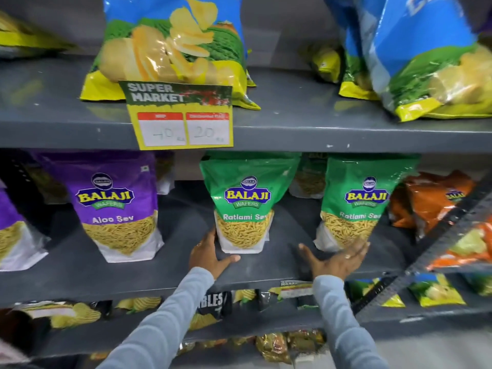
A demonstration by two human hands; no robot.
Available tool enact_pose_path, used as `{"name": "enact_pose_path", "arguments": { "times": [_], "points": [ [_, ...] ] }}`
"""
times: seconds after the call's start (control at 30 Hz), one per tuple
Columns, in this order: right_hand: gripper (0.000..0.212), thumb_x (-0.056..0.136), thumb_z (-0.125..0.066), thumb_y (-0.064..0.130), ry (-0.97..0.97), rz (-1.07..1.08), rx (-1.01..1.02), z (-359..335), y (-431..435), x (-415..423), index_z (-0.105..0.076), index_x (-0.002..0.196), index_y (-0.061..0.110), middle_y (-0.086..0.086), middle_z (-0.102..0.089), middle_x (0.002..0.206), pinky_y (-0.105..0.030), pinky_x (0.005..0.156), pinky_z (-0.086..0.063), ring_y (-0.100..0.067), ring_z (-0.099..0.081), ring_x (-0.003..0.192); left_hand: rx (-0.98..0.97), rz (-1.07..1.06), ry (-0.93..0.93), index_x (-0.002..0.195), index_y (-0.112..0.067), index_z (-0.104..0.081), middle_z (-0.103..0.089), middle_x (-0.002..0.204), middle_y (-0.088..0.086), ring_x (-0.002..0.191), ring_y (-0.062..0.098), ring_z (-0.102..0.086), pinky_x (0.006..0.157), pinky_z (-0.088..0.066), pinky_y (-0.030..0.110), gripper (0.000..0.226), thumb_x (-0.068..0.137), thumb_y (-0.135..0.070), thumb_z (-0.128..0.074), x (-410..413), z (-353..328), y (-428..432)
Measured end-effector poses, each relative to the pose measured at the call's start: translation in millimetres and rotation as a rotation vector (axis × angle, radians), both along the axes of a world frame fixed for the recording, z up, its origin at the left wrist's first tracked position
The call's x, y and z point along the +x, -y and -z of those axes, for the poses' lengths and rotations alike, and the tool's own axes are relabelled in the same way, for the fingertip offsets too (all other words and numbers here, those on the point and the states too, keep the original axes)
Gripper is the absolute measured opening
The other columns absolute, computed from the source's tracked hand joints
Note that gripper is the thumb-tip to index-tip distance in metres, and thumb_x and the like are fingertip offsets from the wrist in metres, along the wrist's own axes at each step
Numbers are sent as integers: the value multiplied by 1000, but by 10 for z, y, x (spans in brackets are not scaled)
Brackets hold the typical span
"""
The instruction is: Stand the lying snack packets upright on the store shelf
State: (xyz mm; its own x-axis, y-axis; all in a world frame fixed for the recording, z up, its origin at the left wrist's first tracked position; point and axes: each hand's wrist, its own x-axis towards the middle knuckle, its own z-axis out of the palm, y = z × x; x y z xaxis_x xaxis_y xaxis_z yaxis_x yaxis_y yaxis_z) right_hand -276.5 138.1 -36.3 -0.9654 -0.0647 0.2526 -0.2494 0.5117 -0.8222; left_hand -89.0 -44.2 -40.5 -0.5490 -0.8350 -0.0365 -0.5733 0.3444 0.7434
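The grey middle shelf (170, 262) carries upright packets: a purple one (117, 206) at nine o'clock, two green ones at centre (245, 203) and three o'clock (356, 206), orange packets (431, 198) beyond.

Two Ratlami Sev packets (245, 201) stand right of the Aloo Sev packet (117, 206) on the shelf (80, 272).

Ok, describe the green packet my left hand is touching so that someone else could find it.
Find the yellow supermarket price tag on the grey metal shelf edge. Directly below it stands a green Balaji Ratlami Sev pouch, the left hand against its lower left corner. Its green twin stands further right; the purple Aloo Sev pouch stands left.
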Motion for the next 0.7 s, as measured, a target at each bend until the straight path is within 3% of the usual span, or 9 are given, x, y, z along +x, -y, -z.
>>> {"name": "enact_pose_path", "arguments": {
  "times": [0.1, 0.2, 0.3, 0.57, 0.7],
  "points": [
    [148, 33, -91, 42, 144, 21, 17, -93, -101, -390, 2, 145, 17, -22, -4, 155, -52, 117, -15, -40, -8, 142, 45, -24, -11, 131, -24, -44, -60, 131, 4, 121, 30, -54, 104, -43, 42, 86, 58, -45, -83, -5, -20, 3],
    [146, 31, -95, 28, 202, 9, -71, -199, -93, -580, -3, 145, 22, -17, -21, 153, -43, 116, -23, -33, -23, 140, 66, -40, -11, 126, -25, -49, -63, 127, 2, 118, 28, -56, 102, -45, 40, 79, 57, -41, -84, -11, -26, 2],
    [140, 34, -94, 22, 181, 13, -85, -215, -71, -589, -8, 144, 23, -20, -34, 146, -46, 112, -30, -38, -34, 134, 81, -54, 5, 123, -25, -51, -64, 126, 2, 116, 27, -57, 101, -45, 39, 77, 55, -42, -85, -27, -21, 10],
    [142, 34, -94, 30, 111, -49, -55, -80, -126, -565, -6, 145, 19, -22, -38, 143, -52, 110, -32, -42, -37, 130, 85, -74, -20, 120, -20, -54, -64, 126, 4, 114, 27, -59, 96, -45, 34, 65, 64, -32, -84, -77, 14, -33],
    [143, 32, -93, 34, 113, -73, -76, -47, -143, -571, -3, 143, 30, -18, -42, 141, -49, 108, -37, -38, -44, 127, 91, -63, -42, 120, -20, -54, -64, 124, 3, 113, 26, -60, 94, -46, 32, 62, 66, -33, -82, -63, 59, -16]
  ]
}}
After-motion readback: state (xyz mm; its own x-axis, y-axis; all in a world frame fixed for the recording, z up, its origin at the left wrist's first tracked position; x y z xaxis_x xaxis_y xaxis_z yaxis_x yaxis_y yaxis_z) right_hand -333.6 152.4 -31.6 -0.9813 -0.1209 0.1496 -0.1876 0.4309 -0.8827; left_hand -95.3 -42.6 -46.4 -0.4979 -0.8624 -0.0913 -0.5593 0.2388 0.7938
